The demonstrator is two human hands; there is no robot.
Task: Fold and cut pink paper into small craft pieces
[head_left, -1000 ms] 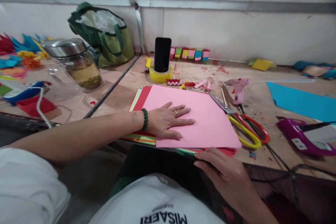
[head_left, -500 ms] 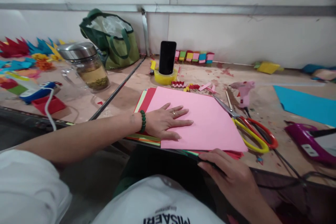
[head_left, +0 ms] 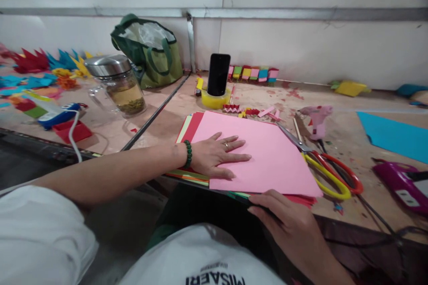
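Observation:
My left hand [head_left: 216, 156] lies flat with its fingers spread on a pink paper sheet [head_left: 267, 160], holding nothing. That sheet tops a stack of coloured paper; red paper [head_left: 193, 128] and pale paper show along its left side. At the table's front edge [head_left: 245, 199], my right hand [head_left: 289, 222] has its fingers above and its thumb below, closed round the edge beside the stack's lower right corner. Scissors [head_left: 329, 178] with one yellow and one red handle lie against the right side of the pink sheet, blades pointing away from me.
A phone [head_left: 219, 73] stands in a yellow tape roll [head_left: 216, 99] behind the stack. To the left are a glass tea mug [head_left: 125, 93] and a green bag [head_left: 160, 60]. A pink glue gun [head_left: 319, 121], blue paper [head_left: 394, 136] and a purple device [head_left: 401, 185] lie to the right.
The view has shifted slightly, so the table things appear a little further right. Both hands keep their places at the paper and the table edge.

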